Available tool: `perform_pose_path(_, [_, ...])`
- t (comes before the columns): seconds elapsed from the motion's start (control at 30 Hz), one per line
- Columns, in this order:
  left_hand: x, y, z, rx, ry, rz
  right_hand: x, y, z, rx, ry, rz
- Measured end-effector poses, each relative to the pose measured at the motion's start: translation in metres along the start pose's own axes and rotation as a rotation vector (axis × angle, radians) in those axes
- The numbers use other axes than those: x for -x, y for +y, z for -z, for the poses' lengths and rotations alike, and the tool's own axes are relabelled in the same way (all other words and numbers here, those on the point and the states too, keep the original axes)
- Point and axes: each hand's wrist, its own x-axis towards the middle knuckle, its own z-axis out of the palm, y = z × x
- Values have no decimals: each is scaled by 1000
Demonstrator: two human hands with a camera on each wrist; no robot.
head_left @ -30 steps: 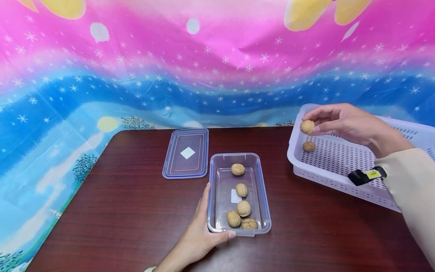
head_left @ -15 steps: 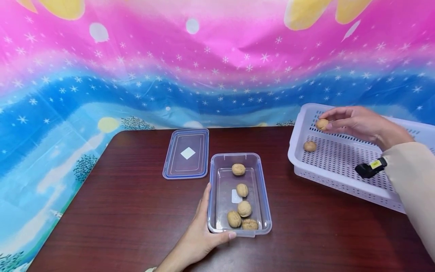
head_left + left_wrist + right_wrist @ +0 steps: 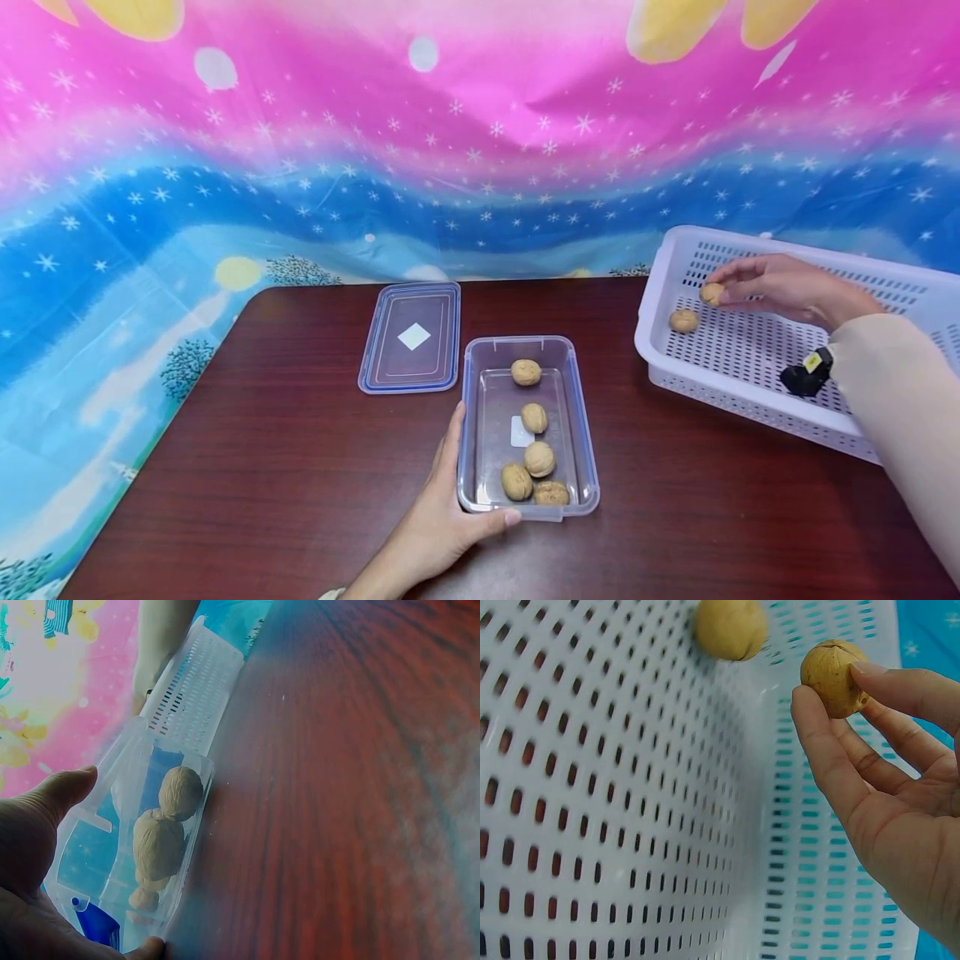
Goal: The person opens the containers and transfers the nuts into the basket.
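Over the worktop [image 3: 300, 467], head view: right hand [image 3: 780, 287] pinches a walnut [image 3: 712, 293] low inside the white basket [image 3: 750, 400], just beside a second walnut [image 3: 683, 321] lying on the basket floor. A second ago the held walnut was up at the basket's near-left rim; it has since come in over the wall and dropped toward the floor, so I judge the carry is nearly done and only the letting go is left. Left hand [image 3: 442, 517] rests against the clear box [image 3: 581, 417], fingers straight along its left wall, thumb at the near edge; it has not shifted. Five walnuts lie in the box. Lid [image 3: 411, 337] lies flat behind the box, apart from it.

Left wrist view: thumb and palm of the left hand [image 3: 30, 847] brace the box [image 3: 191, 817] wall; walnuts crowd its near end.

Right wrist view: thumb and fingertips [image 3: 821, 742] grip the walnut [image 3: 832, 676]. Its long axis runs roughly crosswise between them, seam showing on top; which end is the pointed one I cannot tell. The loose walnut [image 3: 731, 628] sits close by.
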Motion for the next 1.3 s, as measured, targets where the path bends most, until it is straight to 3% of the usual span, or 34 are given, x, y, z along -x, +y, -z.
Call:
perform_pose_path(0.53, [-1, -1, 0, 14, -6, 1, -9, 7, -10, 199, -14, -31])
perform_pose_path(1.3, [0, 0, 0, 5, -6, 3, -17, 5, -15, 321, -28, -99])
